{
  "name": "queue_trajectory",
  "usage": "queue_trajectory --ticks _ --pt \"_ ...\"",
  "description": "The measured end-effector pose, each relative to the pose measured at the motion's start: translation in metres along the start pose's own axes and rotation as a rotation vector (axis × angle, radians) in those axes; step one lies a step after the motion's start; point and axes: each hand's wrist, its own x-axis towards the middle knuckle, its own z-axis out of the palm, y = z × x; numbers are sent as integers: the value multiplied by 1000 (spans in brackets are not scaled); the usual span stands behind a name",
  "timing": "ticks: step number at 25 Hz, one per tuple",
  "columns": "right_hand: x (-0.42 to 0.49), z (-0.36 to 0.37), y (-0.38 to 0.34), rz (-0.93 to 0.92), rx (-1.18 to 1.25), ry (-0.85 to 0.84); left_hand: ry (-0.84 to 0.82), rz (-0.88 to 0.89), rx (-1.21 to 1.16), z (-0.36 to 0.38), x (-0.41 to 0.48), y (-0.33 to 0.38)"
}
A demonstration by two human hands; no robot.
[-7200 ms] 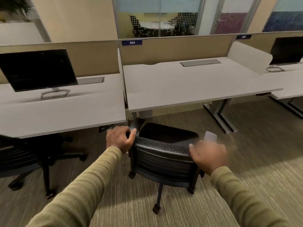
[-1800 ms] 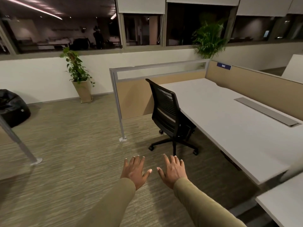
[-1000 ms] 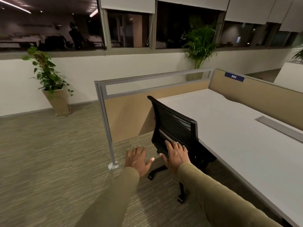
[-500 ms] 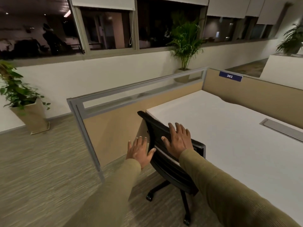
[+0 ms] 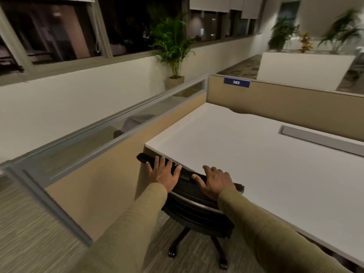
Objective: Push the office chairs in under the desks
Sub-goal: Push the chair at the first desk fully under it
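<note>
A black mesh office chair [image 5: 194, 212] stands at the near left corner of a white desk [image 5: 256, 164], its backrest top close against the desk's front edge and its seat hidden beneath. My left hand [image 5: 164, 174] lies flat on the left part of the backrest's top, fingers spread. My right hand [image 5: 215, 182] rests on the right part, fingers bent slightly over the rim, thumb pointing left. Neither hand is closed around the chair. The wheeled base [image 5: 197, 251] shows on the carpet below.
A tan partition with a glass strip [image 5: 110, 134] runs along the desk's left side. A back panel carries a blue label 382 [image 5: 236, 82]. A potted palm [image 5: 173, 44] stands by the wall under dark windows. Carpet [image 5: 35, 233] lies to my left.
I have come closer to the chair. Both hands, held out in the air before, now lie on the top of its backrest, and the backrest sits tighter against the desk edge.
</note>
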Motion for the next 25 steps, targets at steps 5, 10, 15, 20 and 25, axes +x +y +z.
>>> queue_trajectory --ticks 5,10,15,20,25 --pt "-15 -2 -15 218 -86 -34 38 92 -4 12 -1 -9" --pt "-49 8 -38 325 -100 28 33 212 14 16 -16 -33" --pt "-84 6 -57 398 -70 133 63 319 -6 8 -39 -48" --pt "-128 4 -68 404 -66 195 205 363 -62 6 -87 -48" --pt "-182 6 -92 423 -26 189 212 394 -83 3 -138 -61"
